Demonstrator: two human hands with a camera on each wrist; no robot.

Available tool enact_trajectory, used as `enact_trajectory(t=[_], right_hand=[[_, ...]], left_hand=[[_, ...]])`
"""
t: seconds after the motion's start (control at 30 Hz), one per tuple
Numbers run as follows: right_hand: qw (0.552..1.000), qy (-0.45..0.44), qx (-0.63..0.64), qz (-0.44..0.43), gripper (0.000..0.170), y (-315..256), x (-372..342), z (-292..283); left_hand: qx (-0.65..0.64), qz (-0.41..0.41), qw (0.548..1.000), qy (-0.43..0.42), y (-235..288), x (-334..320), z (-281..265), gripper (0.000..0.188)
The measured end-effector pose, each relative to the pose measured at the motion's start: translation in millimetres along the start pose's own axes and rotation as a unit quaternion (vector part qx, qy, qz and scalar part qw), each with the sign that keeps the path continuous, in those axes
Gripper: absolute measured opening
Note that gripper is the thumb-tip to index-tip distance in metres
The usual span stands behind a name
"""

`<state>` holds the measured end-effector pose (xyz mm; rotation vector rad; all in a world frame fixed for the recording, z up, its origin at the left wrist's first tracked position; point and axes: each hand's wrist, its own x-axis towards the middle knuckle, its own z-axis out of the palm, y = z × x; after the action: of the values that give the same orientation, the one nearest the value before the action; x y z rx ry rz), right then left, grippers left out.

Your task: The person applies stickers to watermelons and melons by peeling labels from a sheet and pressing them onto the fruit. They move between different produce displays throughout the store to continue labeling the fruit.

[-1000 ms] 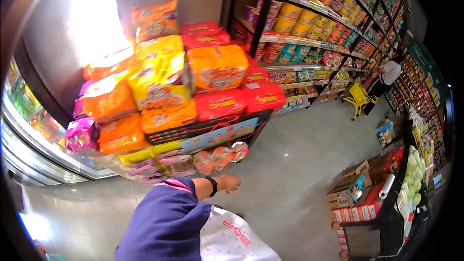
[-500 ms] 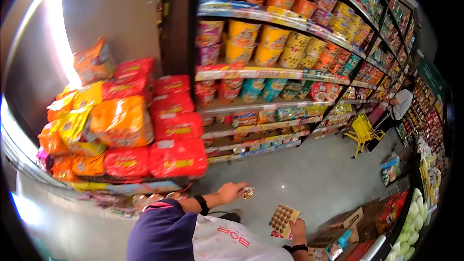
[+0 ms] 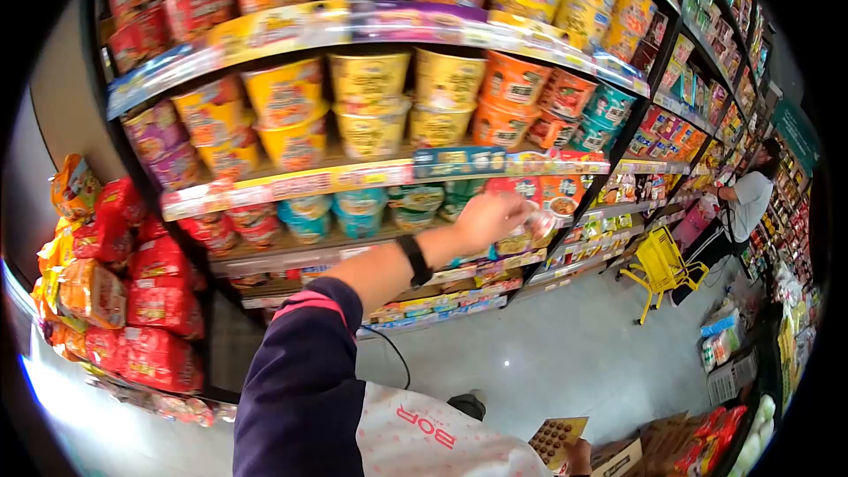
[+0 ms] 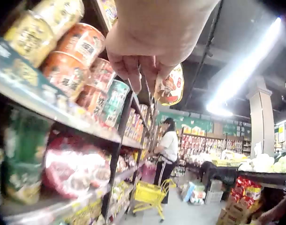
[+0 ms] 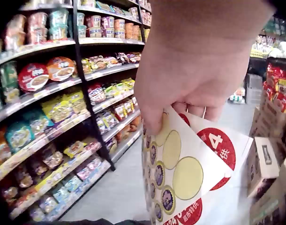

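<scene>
In the head view my left hand (image 3: 490,219) reaches out in front of the noodle shelf, overlapping a red instant noodle bowl (image 3: 521,185) that stands on edge. Its thumb and fingers pinch a small printed piece with a red picture and yellow rim (image 4: 172,89), clearest in the left wrist view. Low at the right, my right hand (image 3: 579,458) holds a sticker sheet (image 3: 556,440) with rows of round brown stickers. The right wrist view shows that hand (image 5: 190,79) gripping overlapping sheets, with bare yellow circles (image 5: 188,178) and red printing on white.
Noodle cups (image 3: 371,79) fill the shelves ahead. Red noodle multipacks (image 3: 159,300) are stacked at left. A yellow shopping cart (image 3: 661,265) stands near another person (image 3: 751,203) down the aisle. Cardboard boxes (image 3: 618,459) sit at lower right.
My left hand has risen from low by the stacked multipacks to the noodle shelf, carrying the small piece. The right hand with the sheet came into view, then moved lower. The view has swung right.
</scene>
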<state>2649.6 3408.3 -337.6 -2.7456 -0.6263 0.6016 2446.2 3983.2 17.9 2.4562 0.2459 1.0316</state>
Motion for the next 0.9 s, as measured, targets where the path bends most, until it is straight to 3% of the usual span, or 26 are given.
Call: enact_trajectory(t=[0.03, 0.1, 0.17, 0.2, 0.23, 0.33, 0.4, 0.43, 0.5, 0.63, 0.7, 0.77, 0.8, 0.83, 0.87, 0.9], right_hand=[[0.999, 0.012, 0.042, -0.003, 0.037, -6, -6, -30], [0.997, 0.034, 0.062, -0.013, 0.036, 13, 63, -63], [0.996, 0.041, 0.067, -0.043, 0.031, -5, 117, -113], [0.996, 0.034, 0.047, -0.064, 0.029, -9, 146, -135], [0.992, 0.051, -0.088, -0.075, 0.028, -6, 190, -153], [0.985, 0.109, -0.056, -0.118, 0.026, -26, 270, -203], [0.983, 0.104, 0.062, -0.137, 0.028, -48, 314, -251], [0.978, 0.111, 0.109, -0.139, 0.028, -75, 285, -256], [0.978, 0.099, 0.096, -0.157, 0.028, -53, 344, -252], [0.962, 0.016, 0.217, -0.165, 0.028, -45, 375, -261], [0.987, -0.040, 0.128, -0.090, 0.029, -6, 423, -229], [0.981, 0.010, 0.024, -0.191, 0.030, -37, 417, -256], [0.981, -0.014, 0.033, -0.190, 0.029, -46, 420, -269], [0.983, -0.038, 0.047, -0.175, 0.029, -48, 416, -270], [0.965, 0.024, 0.012, -0.262, 0.028, -33, 458, -246], [0.961, 0.018, 0.003, -0.277, 0.028, -42, 462, -255]], left_hand=[[-0.010, -0.005, 1.000, 0.019, 18, 27, -17, 0.012], [-0.074, -0.012, 0.995, 0.064, 15, 106, 41, 0.013], [-0.026, -0.041, 0.993, 0.108, 26, 190, 76, 0.011], [-0.028, 0.051, 0.982, 0.179, 21, 236, 96, 0.010], [-0.028, 0.148, 0.955, 0.255, 17, 282, 112, 0.009], [0.070, 0.056, 0.944, 0.319, 44, 397, 130, 0.008], [0.144, 0.037, 0.922, 0.357, 51, 473, 159, 0.010], [0.164, 0.045, 0.910, 0.379, 56, 468, 129, 0.010], [0.245, 0.038, 0.895, 0.371, 47, 500, 170, 0.015], [0.311, 0.021, 0.869, 0.386, 41, 512, 185, 0.026], [0.313, 0.012, 0.879, 0.359, 42, 510, 192, 0.033], [0.367, 0.016, 0.843, 0.393, 45, 514, 188, 0.047], [0.372, -0.010, 0.844, 0.385, 50, 516, 187, 0.061], [0.360, -0.008, 0.855, 0.373, 52, 514, 187, 0.063], [0.348, 0.028, 0.848, 0.399, 65, 508, 179, 0.062], [0.331, 0.069, 0.845, 0.414, 86, 494, 179, 0.062]])
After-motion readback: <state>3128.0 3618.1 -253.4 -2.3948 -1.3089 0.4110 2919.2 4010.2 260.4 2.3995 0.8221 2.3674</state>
